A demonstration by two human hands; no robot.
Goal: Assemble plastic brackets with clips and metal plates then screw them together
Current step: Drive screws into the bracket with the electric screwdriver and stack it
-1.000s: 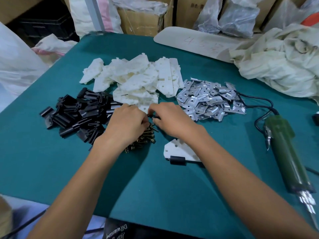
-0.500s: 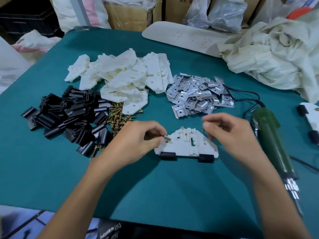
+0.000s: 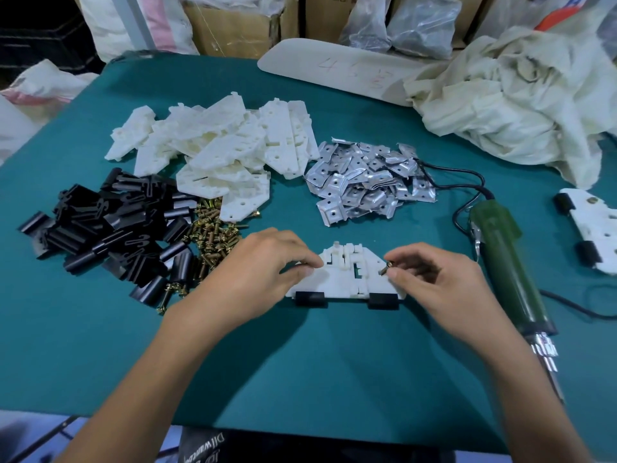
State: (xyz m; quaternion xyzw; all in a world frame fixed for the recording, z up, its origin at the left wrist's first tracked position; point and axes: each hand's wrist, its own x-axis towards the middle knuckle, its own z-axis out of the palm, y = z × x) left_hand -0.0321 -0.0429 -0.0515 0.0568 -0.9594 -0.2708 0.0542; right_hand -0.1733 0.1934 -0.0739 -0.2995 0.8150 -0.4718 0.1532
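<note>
A white plastic bracket with two black clips on its near edge lies flat on the green table. My left hand pinches at its left corner; whatever sits between those fingers is hidden. My right hand holds a brass screw at the bracket's right corner. Behind lie piles of white brackets, black clips, brass screws and metal plates.
A green electric screwdriver with a black cord lies to the right of my right hand. A finished bracket rests at the right edge. Crumpled cloth, a white board, boxes and bags crowd the back.
Both hands left the screw pile and came down onto the clipped bracket. The left closed on its left corner, the right brought a screw to its right corner.
</note>
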